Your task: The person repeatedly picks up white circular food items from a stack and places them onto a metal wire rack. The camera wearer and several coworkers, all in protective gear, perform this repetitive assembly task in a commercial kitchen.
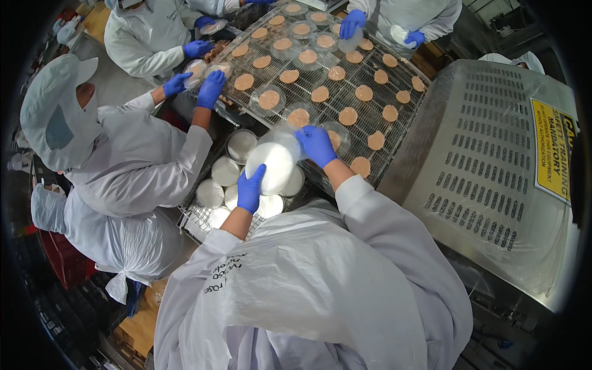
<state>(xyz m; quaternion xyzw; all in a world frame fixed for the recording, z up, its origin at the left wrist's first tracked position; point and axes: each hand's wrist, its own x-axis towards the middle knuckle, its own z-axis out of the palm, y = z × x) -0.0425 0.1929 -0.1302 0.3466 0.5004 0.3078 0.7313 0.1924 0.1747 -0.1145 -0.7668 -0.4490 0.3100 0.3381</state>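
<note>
Blue-gloved L hand [250, 190] grips a thick round white stack [269, 169], thumb on top, held up & tilted in front of the person. R hand [316, 145], also blue-gloved, is closed on the edge of a clear sheet [285, 137], which overlaps the far side of the stack; can't tell if the two are fully apart. Below, a wire rack [200, 229] carries more white stacks [225, 171], approx. side by side, some partly hidden by the L hand & its load. Beyond the R hand runs a wire belt [342, 94] w/ rows of flat pink patties [348, 116], some w/ clear rounds showing around them. One co-worker [142, 151] leans in on the L side; another [410, 15] stands across the belt. On the R, next to the belt: a slotted metal cover [478, 154] w/ a yellow sign [550, 148].
</note>
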